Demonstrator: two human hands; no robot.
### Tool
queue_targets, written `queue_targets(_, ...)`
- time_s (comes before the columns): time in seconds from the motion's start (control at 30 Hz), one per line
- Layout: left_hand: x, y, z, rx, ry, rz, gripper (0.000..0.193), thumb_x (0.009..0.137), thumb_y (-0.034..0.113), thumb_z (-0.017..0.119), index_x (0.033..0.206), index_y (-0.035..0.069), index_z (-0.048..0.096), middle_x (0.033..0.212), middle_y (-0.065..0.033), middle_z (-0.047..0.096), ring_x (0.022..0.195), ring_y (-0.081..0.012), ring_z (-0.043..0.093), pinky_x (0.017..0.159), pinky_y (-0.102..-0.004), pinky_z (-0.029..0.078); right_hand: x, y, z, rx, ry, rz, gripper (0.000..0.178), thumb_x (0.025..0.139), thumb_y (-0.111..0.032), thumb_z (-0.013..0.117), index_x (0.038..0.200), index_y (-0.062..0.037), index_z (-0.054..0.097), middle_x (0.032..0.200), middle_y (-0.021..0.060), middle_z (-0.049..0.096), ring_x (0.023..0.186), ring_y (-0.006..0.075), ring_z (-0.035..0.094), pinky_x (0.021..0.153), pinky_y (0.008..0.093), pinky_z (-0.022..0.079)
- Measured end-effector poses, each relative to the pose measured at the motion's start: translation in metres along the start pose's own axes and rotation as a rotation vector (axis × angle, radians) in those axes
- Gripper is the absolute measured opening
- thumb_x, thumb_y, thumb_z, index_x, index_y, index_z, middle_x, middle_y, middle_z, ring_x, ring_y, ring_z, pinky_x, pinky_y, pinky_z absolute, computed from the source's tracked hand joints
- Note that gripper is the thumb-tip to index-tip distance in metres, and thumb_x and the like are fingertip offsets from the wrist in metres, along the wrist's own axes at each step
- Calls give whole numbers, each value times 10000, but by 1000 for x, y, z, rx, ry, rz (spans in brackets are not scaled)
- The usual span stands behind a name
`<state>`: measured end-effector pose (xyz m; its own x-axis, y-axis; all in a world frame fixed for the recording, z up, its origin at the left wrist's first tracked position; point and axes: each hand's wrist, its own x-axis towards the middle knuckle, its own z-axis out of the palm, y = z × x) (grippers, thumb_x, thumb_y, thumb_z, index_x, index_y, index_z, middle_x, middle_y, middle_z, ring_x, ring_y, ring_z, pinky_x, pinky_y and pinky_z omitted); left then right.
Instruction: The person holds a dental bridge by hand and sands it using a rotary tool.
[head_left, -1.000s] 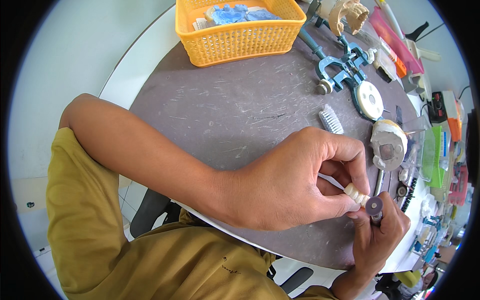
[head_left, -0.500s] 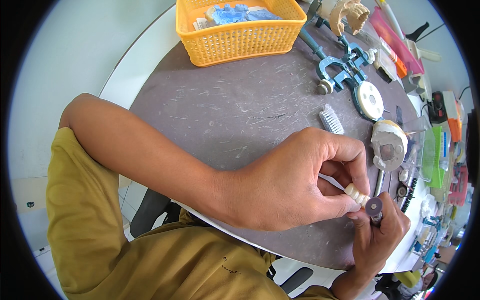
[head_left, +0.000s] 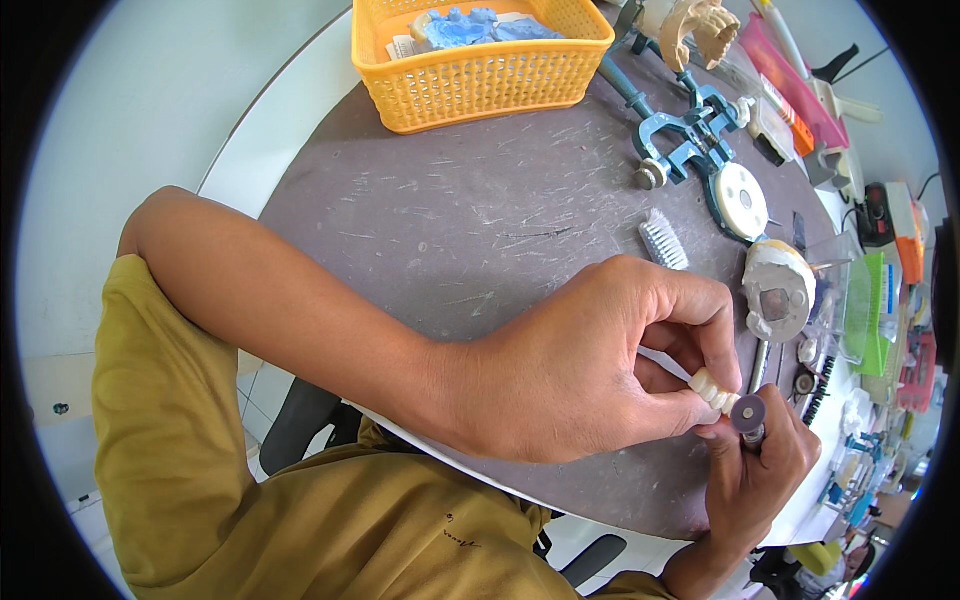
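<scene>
Between the thumb and fingers of my left hand [head_left: 590, 370] is a small cream-white dental bridge [head_left: 707, 389], a short row of joined teeth. My right hand [head_left: 762, 475] grips a handpiece [head_left: 755, 439] with a round purple grinding wheel [head_left: 747, 412] at its tip. The wheel is right at the bridge's lower right end; whether they touch, I cannot tell. Some of the bridge is hidden behind my left fingertips. Just beyond my left knuckles lies a brush [head_left: 662, 240] with pale bristles. A plaster dental cast [head_left: 777, 305] rests above my right hand.
An orange-yellow basket [head_left: 480, 90] at the back holds blue impression pieces [head_left: 458, 30]. To its right lies a blue-green metal articulator [head_left: 685, 140] with a white round plate [head_left: 741, 202] and a beige jaw cast [head_left: 697, 32]. Green [head_left: 876, 315] and pink [head_left: 790, 85] trays line the right side.
</scene>
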<state>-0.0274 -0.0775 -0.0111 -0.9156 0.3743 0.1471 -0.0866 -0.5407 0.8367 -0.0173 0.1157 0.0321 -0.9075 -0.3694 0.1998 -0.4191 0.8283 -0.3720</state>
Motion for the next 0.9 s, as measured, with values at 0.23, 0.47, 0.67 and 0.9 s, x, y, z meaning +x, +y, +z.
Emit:
queue_targets(0.23, 0, 1, 1, -26, -5, -16, 86, 798, -52, 615, 825, -24, 538, 860, -86, 620, 852, -137, 645, 823, -271, 542, -3, 5, 2, -13, 53, -51, 534, 768, -414, 734, 659, 0, 414, 563, 38, 301, 504, 155, 283, 464, 303, 220)
queue_targets(0.47, 0, 1, 0, -14, 1, -5, 88, 801, -46, 618, 824, -21, 537, 857, -85, 621, 846, -141, 651, 823, -270, 543, -2, 5, 4, -17, 55, -62, 531, 764, -410, 736, 658, 0, 416, 563, 39, 297, 507, 151, 280, 466, 300, 218)
queue_targets(0.67, 1, 2, 1, -13, 5, -31, 87, 806, -34, 622, 825, -21, 538, 856, -91, 627, 842, -140, 651, 814, -269, 543, 0, -1, 0, 6, 0, -2, 542, 758, -422, 736, 654, -1, 410, 562, 35, 297, 508, 152, 277, 465, 301, 213)
queue_targets(0.9, 0, 2, 0, -4, 11, -42, 82, 814, -25, 620, 845, -23, 544, 858, -91, 627, 840, -137, 646, 793, -261, 540, -4, 7, 0, -2, 71, -68, 593, 765, -482, 712, 632, -8, 383, 555, 33, 278, 499, 152, 260, 463, 309, 193)
